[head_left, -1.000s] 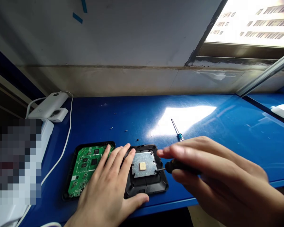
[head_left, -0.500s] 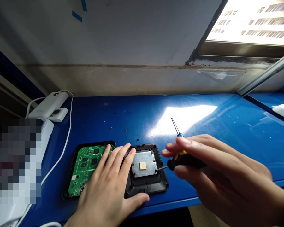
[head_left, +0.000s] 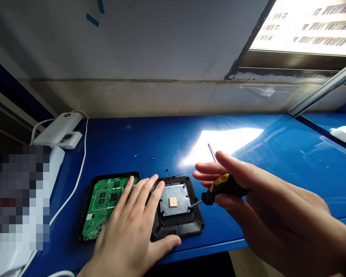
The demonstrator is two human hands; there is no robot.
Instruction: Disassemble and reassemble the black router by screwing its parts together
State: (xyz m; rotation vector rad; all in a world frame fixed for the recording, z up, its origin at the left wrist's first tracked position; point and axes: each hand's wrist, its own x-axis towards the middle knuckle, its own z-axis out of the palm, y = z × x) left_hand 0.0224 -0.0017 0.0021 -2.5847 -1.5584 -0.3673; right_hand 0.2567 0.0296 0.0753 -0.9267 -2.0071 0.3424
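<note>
My right hand (head_left: pixel 265 204) grips a black and yellow screwdriver (head_left: pixel 226 188). Its tip meets the right lower corner of a metal plate (head_left: pixel 178 192), which bears a small beige pad (head_left: pixel 173 202). That plate sits inside a black plastic cover (head_left: pixel 187 227). With fingers spread, my left hand (head_left: pixel 135 223) lies flat across the cover's left side and over part of a green circuit board (head_left: pixel 103 200) in a black casing. Behind my right hand, thin tweezer-like metal tips (head_left: pixel 212 152) show; the rest is hidden.
Several small screws, one a dark screw (head_left: pixel 167 169), lie on the blue table (head_left: pixel 118 134) beyond the cover. At the left stand a white device (head_left: pixel 56 127) and a white cable (head_left: pixel 82 169). A wall and window frame close off the back.
My right hand's fingers have shifted around the screwdriver handle, exposing more of its yellow part. The screwdriver tip stays at the same corner, and my left hand keeps its place.
</note>
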